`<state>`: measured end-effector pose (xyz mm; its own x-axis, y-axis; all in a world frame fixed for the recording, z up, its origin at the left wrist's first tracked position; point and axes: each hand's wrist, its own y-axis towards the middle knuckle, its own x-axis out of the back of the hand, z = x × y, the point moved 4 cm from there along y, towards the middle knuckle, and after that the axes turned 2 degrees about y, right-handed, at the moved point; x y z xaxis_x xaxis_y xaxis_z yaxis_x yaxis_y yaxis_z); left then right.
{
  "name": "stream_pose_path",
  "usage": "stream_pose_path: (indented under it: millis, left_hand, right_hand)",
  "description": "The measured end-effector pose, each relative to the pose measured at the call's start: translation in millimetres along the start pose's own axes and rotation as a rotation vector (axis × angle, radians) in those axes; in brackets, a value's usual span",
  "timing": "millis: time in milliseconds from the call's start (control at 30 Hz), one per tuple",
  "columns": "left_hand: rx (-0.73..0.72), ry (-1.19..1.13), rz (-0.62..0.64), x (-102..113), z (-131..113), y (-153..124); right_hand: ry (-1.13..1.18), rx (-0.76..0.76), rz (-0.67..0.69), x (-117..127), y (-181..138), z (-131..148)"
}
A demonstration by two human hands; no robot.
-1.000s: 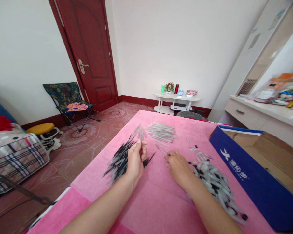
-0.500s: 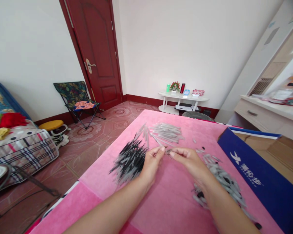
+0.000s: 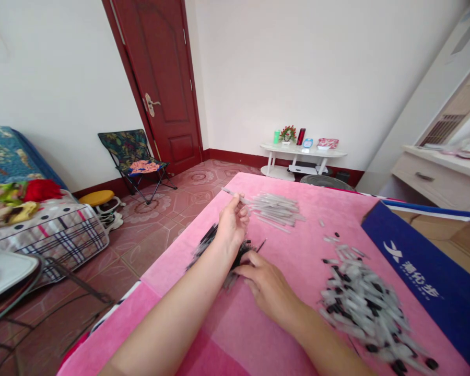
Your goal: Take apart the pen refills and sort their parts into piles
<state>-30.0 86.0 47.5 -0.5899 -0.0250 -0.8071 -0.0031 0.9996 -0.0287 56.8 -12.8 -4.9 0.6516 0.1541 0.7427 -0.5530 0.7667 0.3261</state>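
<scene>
Currently, left hand clamps a pen; right hand grip cannot be told, and careless reaching could scatter black sticks.

1. Pink surface: 1.
2. Grips over surface: 2, left grip, right grip.
3. Piles on surface: 3. Dark stick pile, pale stick pile, stubby piece pile. Overlapped, contents uncountable.
4. Left grip: at least 1 slim stick.
5. Surface's right side: 1 blue box.
6. Left of surface: 1 folding chair, 1 yellow stool.
7. Beyond surface: 1 white stand, 1 green cup, 1 red bottle.
</scene>
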Motion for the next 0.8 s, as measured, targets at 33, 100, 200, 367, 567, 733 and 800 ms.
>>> stream_pose_path:
  millis: [33,100,200,367,567,733,800]
  left_hand:
    - [0.064,-0.058,-0.014,-3.3,2.0,2.3]
    - [0.144,-0.145,-0.033,-10.7,6.5,5.0]
    - [0.17,-0.203,-0.043,-20.5,12.5,5.7]
    - [0.194,-0.185,-0.029,-21.8,20.1,5.9]
    - [0.168,-0.153,-0.01,-7.2,33.7,10.8]
    - [0.246,-0.197,-0.038,-6.9,65.3,0.4]
    - [0.264,-0.199,-0.049,-10.7,75.3,-6.5]
  right_hand:
    - [-0.061,0.027,0.025,-3.0,-0.5,2.7]
    - [-0.163,0.066,0.058,-5.6,-1.1,5.8]
    - [-0.265,0.126,0.076,-5.1,-1.6,9.6]
    - [-0.304,0.259,0.084,1.2,-6.4,9.8]
    - [-0.21,0.169,-0.396,59.4,-15.0,-17.3]
    - [0.115,-0.121,-1.131,133.2,-32.5,-11.6]
    - [0.28,-0.091,-1.299,149.1,-35.7,-1.0]
